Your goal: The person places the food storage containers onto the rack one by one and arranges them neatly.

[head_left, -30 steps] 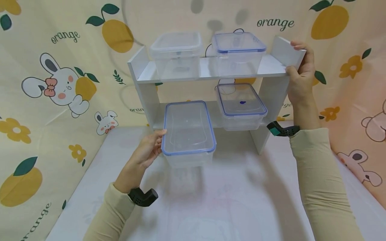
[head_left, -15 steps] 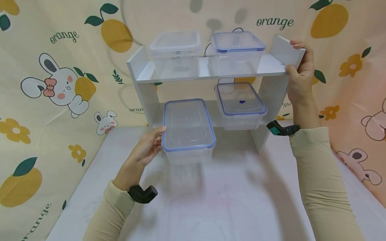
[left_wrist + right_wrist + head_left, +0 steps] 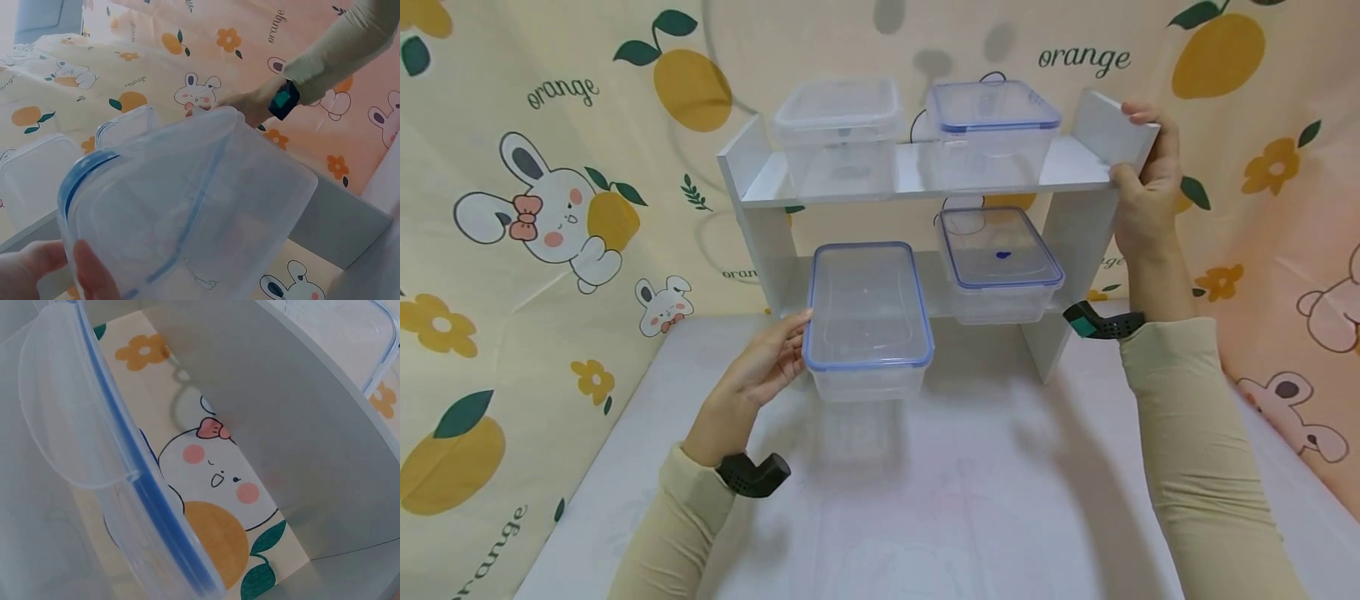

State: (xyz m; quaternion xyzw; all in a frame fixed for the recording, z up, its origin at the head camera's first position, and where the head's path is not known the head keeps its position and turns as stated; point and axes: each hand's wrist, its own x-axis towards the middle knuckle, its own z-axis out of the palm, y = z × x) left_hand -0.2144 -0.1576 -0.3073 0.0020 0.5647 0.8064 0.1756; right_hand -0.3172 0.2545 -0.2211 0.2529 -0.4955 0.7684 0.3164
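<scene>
My left hand [image 3: 767, 358] grips the left side of a clear plastic food container [image 3: 868, 304] with a blue-rimmed lid. The container is held above the table, its far end at the left part of the lower shelf; whether it touches the shelf cannot be told. In the left wrist view, the container [image 3: 250, 206] fills the middle, with thumb and a finger [image 3: 97, 275] at its edge. My right hand [image 3: 1153, 192] holds the upper right side panel of the white two-tier shelf [image 3: 915, 167], thumb in front and fingers over the top edge.
A blue-rimmed container [image 3: 1000, 267] sits on the lower shelf at right, jutting forward. On the upper shelf stand a clear-lidded container [image 3: 838, 142] and another blue-rimmed one [image 3: 992, 142]. The white table [image 3: 970, 500] lies below; a printed cloth [image 3: 550, 333] hangs behind.
My left hand has moved the container slightly upward and away from me, toward the lower shelf. My right hand stays on the shelf panel, and the other containers have not moved.
</scene>
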